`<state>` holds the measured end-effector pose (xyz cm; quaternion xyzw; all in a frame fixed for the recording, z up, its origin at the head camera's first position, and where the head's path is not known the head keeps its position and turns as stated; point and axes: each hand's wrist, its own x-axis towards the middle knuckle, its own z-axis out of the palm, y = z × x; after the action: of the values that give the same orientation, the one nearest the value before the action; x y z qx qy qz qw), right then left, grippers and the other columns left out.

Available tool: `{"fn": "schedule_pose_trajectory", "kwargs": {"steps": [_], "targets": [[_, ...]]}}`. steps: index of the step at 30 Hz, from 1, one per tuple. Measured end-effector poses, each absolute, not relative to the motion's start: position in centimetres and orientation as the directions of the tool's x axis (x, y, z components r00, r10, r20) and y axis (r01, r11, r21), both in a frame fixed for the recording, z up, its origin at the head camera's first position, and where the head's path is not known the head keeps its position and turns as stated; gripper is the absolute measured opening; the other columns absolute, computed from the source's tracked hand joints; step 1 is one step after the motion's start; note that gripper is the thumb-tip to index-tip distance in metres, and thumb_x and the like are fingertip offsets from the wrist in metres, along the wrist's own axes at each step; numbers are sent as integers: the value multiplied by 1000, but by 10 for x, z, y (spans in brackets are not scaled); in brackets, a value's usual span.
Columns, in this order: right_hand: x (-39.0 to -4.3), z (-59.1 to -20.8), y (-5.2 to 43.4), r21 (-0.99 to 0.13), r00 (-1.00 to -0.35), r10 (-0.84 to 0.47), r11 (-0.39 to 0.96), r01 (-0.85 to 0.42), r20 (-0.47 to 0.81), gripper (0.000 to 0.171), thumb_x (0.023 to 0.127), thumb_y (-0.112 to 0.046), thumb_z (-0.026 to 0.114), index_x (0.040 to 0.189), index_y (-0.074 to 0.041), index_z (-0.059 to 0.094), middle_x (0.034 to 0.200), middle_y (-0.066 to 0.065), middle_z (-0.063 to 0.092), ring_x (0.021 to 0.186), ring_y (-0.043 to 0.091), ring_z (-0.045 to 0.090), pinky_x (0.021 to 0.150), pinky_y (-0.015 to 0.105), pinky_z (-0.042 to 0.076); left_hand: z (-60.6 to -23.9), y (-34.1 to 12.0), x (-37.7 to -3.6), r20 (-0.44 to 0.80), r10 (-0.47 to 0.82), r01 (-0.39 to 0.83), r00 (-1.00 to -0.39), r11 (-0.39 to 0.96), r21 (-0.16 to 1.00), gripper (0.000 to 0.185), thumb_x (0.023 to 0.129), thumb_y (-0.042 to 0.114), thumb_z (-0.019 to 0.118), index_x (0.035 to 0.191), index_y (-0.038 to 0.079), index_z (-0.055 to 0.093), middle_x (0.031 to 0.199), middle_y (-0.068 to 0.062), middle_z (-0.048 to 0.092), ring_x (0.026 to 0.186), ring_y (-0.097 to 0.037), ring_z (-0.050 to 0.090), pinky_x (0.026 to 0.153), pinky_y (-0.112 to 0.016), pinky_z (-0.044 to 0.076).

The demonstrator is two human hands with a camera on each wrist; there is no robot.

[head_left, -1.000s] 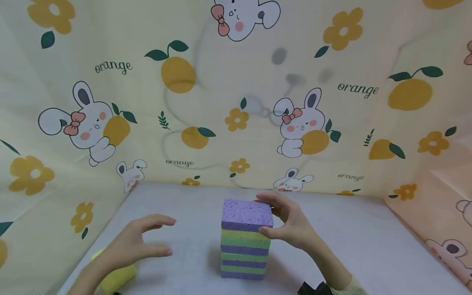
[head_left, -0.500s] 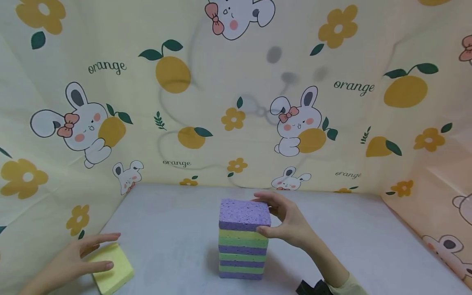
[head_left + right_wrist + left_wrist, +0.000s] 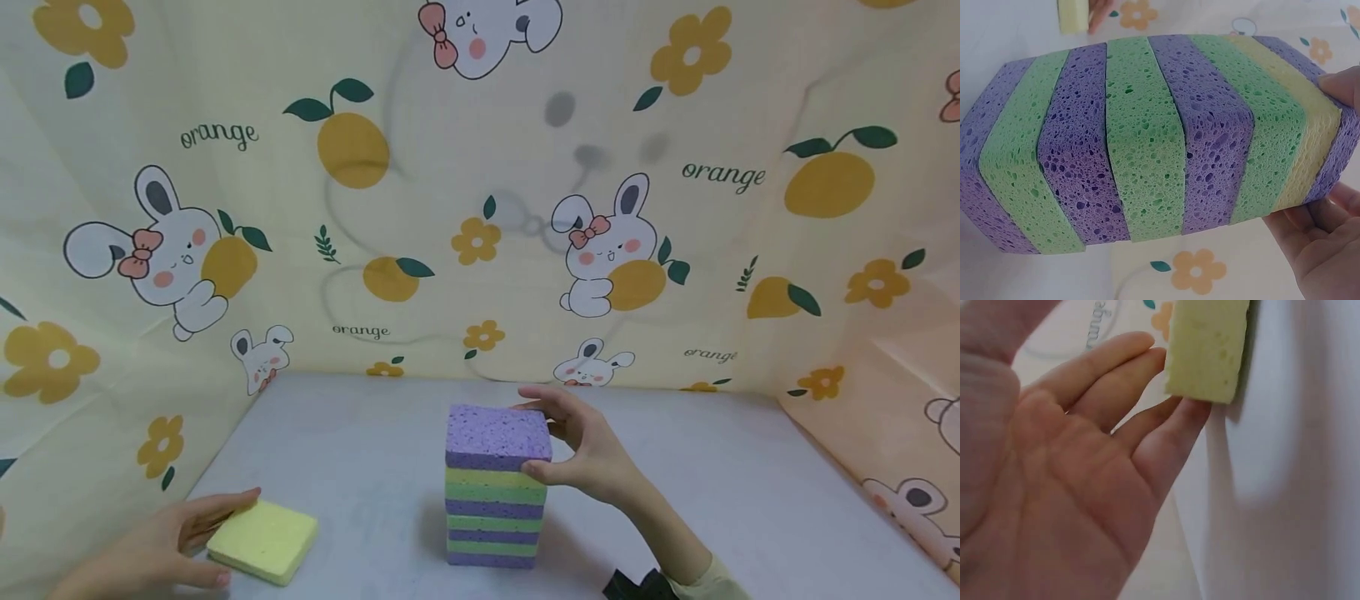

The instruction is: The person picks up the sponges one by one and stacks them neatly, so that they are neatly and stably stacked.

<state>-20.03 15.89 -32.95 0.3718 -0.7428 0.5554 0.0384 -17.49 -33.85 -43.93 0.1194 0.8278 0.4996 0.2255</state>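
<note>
A stack of purple, green and yellow sponges (image 3: 495,508) stands upright in the middle of the table. My right hand (image 3: 588,446) pinches the purple sponge (image 3: 498,435) on top by its right side, thumb at the front and fingers behind. In the right wrist view, the thumb and fingers lie on opposite sides of that end sponge (image 3: 1350,147). At the left, a loose yellow sponge (image 3: 264,540) lies turned at an angle. My left hand (image 3: 161,542) is beside it, fingertips at its far left edge. The left wrist view has the fingers (image 3: 1175,434) fairly straight against the sponge (image 3: 1207,353), the thumb spread away.
The white tabletop (image 3: 360,467) runs back to a cream cloth (image 3: 450,100) printed with rabbits and oranges. This cloth also closes off the left and right sides. A black strap (image 3: 637,586) shows at the right wrist.
My left hand has reached back and left to the yellow sponge, then moved slightly right. The sponge has turned and shifted right. My right hand keeps its place on the stack.
</note>
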Motion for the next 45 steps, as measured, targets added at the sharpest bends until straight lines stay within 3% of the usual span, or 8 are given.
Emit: {"fn": "schedule_pose_trajectory", "kwargs": {"steps": [2,6,13,18,27,34,40,45], "targets": [[-200,-329,158,-795,-718,-512,105,-597,472,69,67,2,74,128,-5,42,116,18,53,100,30,53,87,39,45,-439,-335,-175,-256,439,-26,-862,465,885,75,78,18,69,139,3,26,143,-19,20,127,-27,26,85,-12,39],[-201,-328,158,-790,-708,-519,97,-606,479,69,68,2,74,128,-4,41,116,18,52,101,30,52,87,40,45,-440,-331,-175,-263,403,-47,-876,472,880,84,72,20,74,139,4,26,142,-22,21,125,-43,19,88,-22,43],[-202,-326,158,-791,-712,-522,108,-602,471,68,68,2,74,127,-5,42,117,17,52,100,29,52,87,40,44,-446,-328,-178,-278,299,-101,-913,495,863,86,67,19,77,137,4,29,139,-20,27,121,-43,28,88,-46,42],[-201,-325,157,-799,-715,-525,104,-592,461,67,68,2,74,127,-5,43,118,17,51,102,29,51,88,42,43,-446,-326,-179,-278,251,-122,-927,499,858,84,66,23,77,134,2,33,137,-19,31,119,-42,32,86,-45,44],[-201,-327,161,-800,-707,-531,88,-594,467,65,69,3,73,126,-4,44,119,20,49,103,30,50,88,39,44,-444,-324,-181,-135,282,36,-950,527,849,77,69,29,76,129,1,39,129,-18,42,115,-39,39,86,-36,46],[-202,-329,162,-803,-711,-528,88,-590,465,65,68,3,73,126,-3,43,121,19,48,104,30,49,89,41,43,-445,-324,-180,-9,204,105,-979,540,835,74,69,29,76,129,7,40,128,-11,43,111,-9,45,86,-22,44],[-201,-331,162,-807,-714,-528,85,-584,460,64,69,3,73,126,-2,44,120,22,48,103,31,50,89,37,44,-442,-320,-179,9,134,81,-991,541,837,75,67,31,77,128,6,40,126,-11,45,113,-25,44,85,-26,46],[-201,-332,161,-803,-714,-526,92,-589,463,64,68,3,73,126,-3,44,120,20,48,102,29,50,89,39,43,-442,-319,-178,20,115,80,-993,539,839,76,67,31,77,129,5,40,125,-12,46,111,-27,44,85,-27,46]]}}
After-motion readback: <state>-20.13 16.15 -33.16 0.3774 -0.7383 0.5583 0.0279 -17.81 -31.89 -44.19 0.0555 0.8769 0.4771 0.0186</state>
